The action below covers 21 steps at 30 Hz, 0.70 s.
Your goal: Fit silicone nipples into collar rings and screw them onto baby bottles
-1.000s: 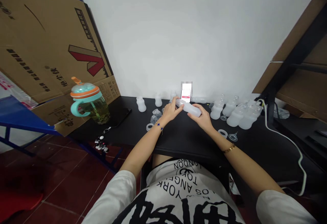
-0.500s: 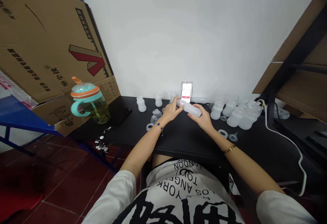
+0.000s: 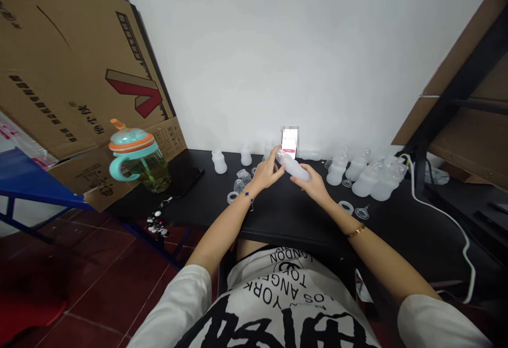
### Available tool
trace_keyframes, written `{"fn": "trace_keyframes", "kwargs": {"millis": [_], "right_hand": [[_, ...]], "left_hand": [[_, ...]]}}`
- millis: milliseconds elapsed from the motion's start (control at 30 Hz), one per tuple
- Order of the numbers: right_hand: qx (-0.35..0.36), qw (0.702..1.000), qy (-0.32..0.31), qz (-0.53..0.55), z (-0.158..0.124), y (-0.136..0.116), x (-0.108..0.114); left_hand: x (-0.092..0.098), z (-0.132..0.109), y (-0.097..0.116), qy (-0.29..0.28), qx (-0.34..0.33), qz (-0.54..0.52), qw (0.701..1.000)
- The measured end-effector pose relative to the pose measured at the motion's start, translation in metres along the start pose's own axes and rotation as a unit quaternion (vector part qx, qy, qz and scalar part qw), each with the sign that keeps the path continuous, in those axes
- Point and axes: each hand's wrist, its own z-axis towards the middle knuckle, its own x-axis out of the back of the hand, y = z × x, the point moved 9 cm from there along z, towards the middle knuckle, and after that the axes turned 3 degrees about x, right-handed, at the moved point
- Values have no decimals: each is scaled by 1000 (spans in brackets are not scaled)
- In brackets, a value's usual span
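Between my hands a translucent white baby bottle (image 3: 297, 170) lies tilted above the black table (image 3: 273, 210). My left hand (image 3: 266, 172) has its fingers closed round the bottle's clear top end. At the base end, my right hand (image 3: 313, 182) grips the bottle body. Left of my left hand lie several clear caps (image 3: 239, 185) and a white ring (image 3: 233, 197). Near my right forearm are another white ring (image 3: 346, 207) and a clear nipple (image 3: 362, 212). Several bottles with tops (image 3: 365, 179) stand on the right.
Two bottles without tops, one (image 3: 219, 162) nearer, stand at the back left. A lit phone (image 3: 289, 144) leans on the wall. On the left are a tea jug (image 3: 138, 162), a dark tablet-like slab (image 3: 190, 183) and a cardboard box (image 3: 79, 72). A white cable (image 3: 444, 213) runs along the right.
The bottle has tilted a little more steeply, and my right hand has shifted slightly left with it. Both hands keep their hold.
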Motion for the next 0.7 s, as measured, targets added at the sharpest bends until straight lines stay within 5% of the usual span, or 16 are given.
{"fn": "trace_keyframes", "kwargs": {"millis": [367, 700], "right_hand": [[-57, 976, -119, 175, -4, -5, -22], [-131, 937, -233, 223, -17, 8, -54]], "left_hand": [[-2, 3, -5, 28, -12, 30, 999], [-2, 3, -3, 34, -26, 51, 998]]}}
